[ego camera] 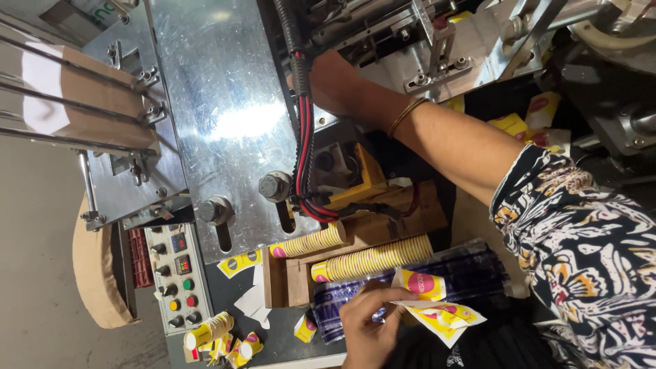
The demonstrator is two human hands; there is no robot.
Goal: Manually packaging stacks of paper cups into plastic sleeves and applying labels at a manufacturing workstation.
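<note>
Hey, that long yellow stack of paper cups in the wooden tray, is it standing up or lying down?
Lying down. The yellow cup stack rests lengthwise on its side in the wooden tray.

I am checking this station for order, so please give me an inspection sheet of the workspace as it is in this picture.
Surface: shiny metal machine plate; wooden tray below it.
Job's things: two lying stacks of yellow paper cups on the tray; flat yellow-and-pink cup blanks.
Clutter: loose cups and blanks near the control panel.
Hands: left hand holds the blanks; right hand reaches into the machine, fingers hidden.
Cables: red and black bundle runs down the plate.
Surroundings: brown paper roll on rods; grey floor.
</note>
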